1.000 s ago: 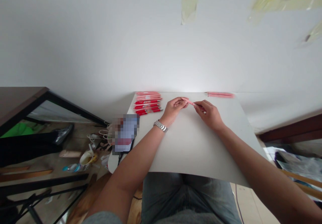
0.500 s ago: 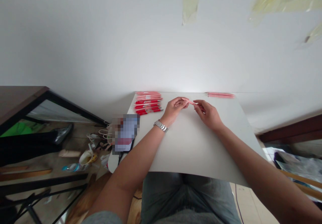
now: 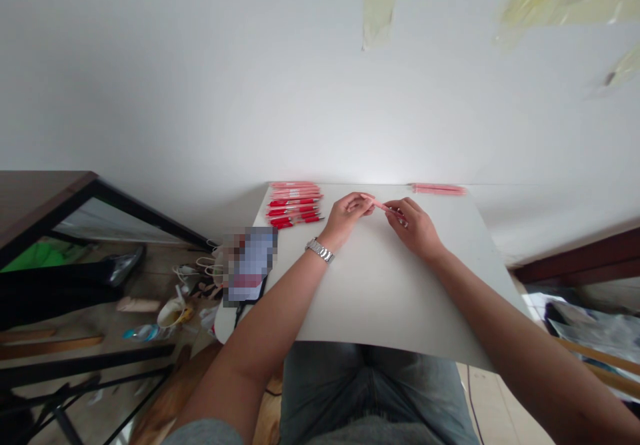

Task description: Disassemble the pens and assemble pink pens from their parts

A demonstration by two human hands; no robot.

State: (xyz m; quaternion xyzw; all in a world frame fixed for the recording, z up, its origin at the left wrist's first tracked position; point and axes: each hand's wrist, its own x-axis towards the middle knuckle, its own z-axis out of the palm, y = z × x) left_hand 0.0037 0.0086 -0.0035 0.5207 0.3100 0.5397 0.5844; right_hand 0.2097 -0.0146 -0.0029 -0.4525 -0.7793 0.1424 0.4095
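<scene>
A slim pink pen (image 3: 379, 204) is held between my two hands above the white table (image 3: 385, 285). My left hand (image 3: 346, 215) pinches one end of it with thumb and fingers, a metal-band watch (image 3: 320, 250) on that wrist. The other end sits in the closed fingers of my right hand (image 3: 413, 227), which partly cover it. Left of my hands, several red pens (image 3: 295, 211) lie in a row, with pink pens (image 3: 294, 191) in clear wrapping behind them. A small bundle of pink pens (image 3: 440, 189) rests at the back right edge.
A phone (image 3: 250, 265), blurred out, lies at the table's left edge with a cable. The white wall (image 3: 320, 98) stands directly behind the table. On the floor at left are a cup (image 3: 171, 313) and a plastic bottle (image 3: 145, 333).
My right fingers have shifted slightly on the pink pen, and more of it shows between my hands. My left hand stays almost still.
</scene>
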